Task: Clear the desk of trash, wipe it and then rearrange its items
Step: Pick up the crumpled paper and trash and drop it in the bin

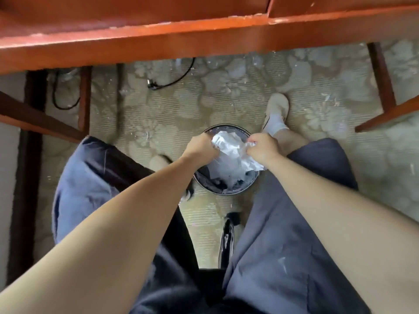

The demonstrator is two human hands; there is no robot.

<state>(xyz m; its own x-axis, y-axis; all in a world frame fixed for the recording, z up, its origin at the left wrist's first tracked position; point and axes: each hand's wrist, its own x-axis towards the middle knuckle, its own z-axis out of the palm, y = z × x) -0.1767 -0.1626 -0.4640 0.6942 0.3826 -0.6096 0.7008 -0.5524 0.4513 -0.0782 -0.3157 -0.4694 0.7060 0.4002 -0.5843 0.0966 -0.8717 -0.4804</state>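
A small round black trash bin [205, 181] stands on the carpet between my knees, below the desk's front edge [158, 41]. Crumpled white paper [229, 147] sits over the bin's mouth. My left hand [198, 147] grips the paper's left side with curled fingers. On the paper's right side, my right hand [263, 149] pinches it. More white and dark trash lies deeper inside the bin.
The red-brown wooden desk spans the top, with its legs [382, 80] at right and left. A black cable [172, 80] lies on the patterned carpet under it. My shoes [275, 109] flank the bin. A black chair base [226, 239] shows between my legs.
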